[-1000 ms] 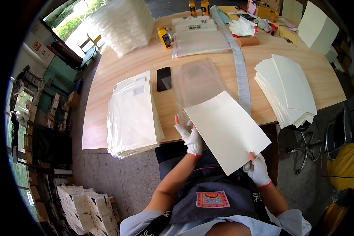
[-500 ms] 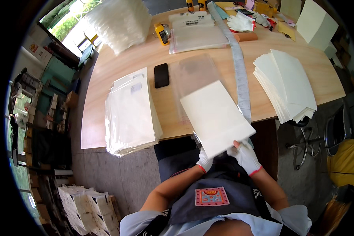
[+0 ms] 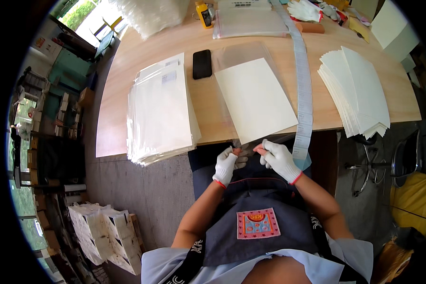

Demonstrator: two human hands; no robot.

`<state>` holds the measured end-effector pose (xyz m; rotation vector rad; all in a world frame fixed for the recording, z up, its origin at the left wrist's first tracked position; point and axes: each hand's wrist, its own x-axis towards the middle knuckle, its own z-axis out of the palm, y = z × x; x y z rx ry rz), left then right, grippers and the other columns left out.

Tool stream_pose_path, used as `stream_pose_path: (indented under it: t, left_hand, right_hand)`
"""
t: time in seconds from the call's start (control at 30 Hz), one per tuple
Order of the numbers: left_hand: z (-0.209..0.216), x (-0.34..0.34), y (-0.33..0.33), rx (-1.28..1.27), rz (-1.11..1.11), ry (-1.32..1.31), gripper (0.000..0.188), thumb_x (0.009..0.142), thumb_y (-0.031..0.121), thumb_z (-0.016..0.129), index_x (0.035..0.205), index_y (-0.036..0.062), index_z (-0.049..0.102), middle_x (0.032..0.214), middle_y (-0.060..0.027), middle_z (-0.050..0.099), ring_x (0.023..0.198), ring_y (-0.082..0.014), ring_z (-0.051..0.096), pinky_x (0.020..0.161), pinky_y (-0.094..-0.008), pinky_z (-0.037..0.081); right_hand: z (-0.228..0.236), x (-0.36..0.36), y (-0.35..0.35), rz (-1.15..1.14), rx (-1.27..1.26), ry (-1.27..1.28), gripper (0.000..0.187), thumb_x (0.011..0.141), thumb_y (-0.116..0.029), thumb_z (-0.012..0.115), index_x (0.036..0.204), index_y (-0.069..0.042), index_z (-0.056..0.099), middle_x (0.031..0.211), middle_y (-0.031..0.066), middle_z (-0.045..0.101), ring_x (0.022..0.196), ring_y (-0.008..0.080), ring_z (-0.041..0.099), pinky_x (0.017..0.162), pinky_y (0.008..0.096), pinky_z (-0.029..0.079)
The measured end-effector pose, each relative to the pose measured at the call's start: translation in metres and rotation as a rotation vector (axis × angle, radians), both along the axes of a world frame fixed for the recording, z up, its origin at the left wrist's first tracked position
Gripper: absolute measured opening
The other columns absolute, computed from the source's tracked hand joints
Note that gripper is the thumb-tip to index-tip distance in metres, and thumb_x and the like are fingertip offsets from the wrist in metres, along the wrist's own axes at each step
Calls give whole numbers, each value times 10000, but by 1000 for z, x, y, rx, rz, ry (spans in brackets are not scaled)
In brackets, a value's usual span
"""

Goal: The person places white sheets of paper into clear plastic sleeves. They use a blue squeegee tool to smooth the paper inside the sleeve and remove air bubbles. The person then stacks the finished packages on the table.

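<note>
A cream-white sheet of card (image 3: 256,102) lies slantwise on a clear plastic bag (image 3: 241,49), its lower corner reaching the table's front edge. The bag's far end shows beyond the card, and its near end hangs at the table edge. Just below the card's lower left corner, my left hand (image 3: 227,163), in a white glove with bare fingertips, pinches the bag's near edge. My right hand (image 3: 279,160), gloved the same way, is closed at the same edge further right. Plastic shows only faintly between the two hands.
Left stands a stack of bagged white sheets (image 3: 158,109), with a black phone (image 3: 202,64) beside it. A long printed label strip (image 3: 302,85) runs down the table past my right hand. Fanned white card (image 3: 355,90) lies at right; more clear bags (image 3: 251,22) lie farther back.
The card has left my hands and moved away from me onto the bag. Both hands have shifted forward to the bag's near edge, and the view has tilted down.
</note>
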<state>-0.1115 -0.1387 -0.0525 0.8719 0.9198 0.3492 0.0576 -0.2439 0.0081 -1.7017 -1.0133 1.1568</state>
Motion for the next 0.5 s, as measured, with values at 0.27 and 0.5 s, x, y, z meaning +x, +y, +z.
stream_pose_path:
  t: [0.27,0.5]
  left_hand:
    - [5,-14,5,32,-55,-2,240,906,229,502,983,6,541,864,-88,632,705,-167,618,617,-279,523]
    - [5,-13,8,39,-24,22,221,895,238,514,909,20,552,828,-96,640,661,-169,626,589,-282,531]
  right_hand:
    - [-13,-29,39,328,181,-903,142,814,-253,545,860,-124,509,685,75,631,611,262,620,506,392,465]
    - [-13,-32,43,422,316,-1112,115,809,-189,568,849,-104,501,555,42,586,525,182,614,469,310,475]
